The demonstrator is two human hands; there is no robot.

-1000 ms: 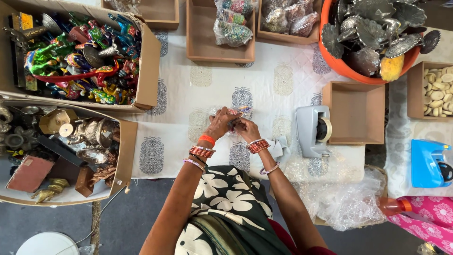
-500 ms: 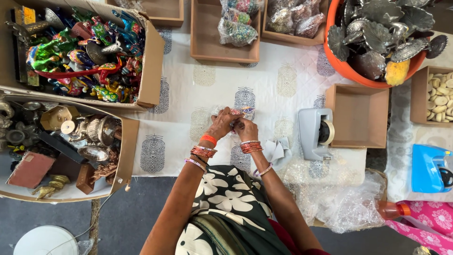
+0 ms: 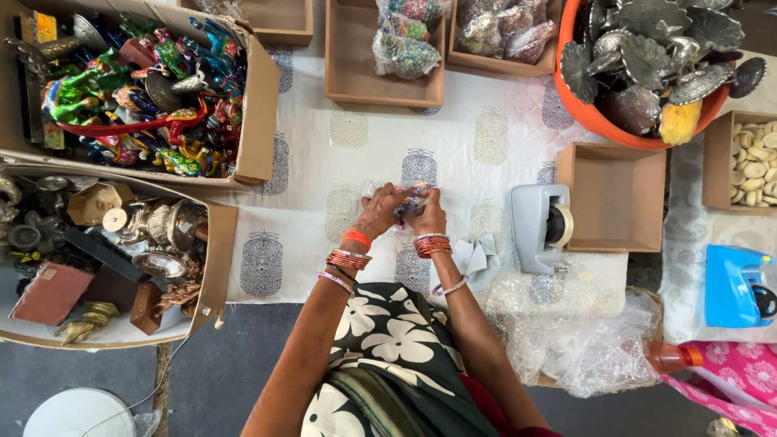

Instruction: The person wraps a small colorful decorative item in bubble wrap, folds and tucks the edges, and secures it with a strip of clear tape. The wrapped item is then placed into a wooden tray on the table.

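My left hand and my right hand meet over the white printed cloth and both grip a small colourful item wrapped in clear plastic. Most of the item is hidden by my fingers. Red and orange bangles circle both wrists. A grey tape dispenser stands just right of my right hand, and a crumpled pale scrap lies beside my right wrist.
A cardboard box of bright painted figurines and a box of brass pieces sit at the left. Wooden trays line the back and right. An orange tub of metal leaf dishes, bubble wrap and a blue dispenser are at the right.
Both hands stay together on the wrapped item, shifting only slightly. The view has drifted a little.
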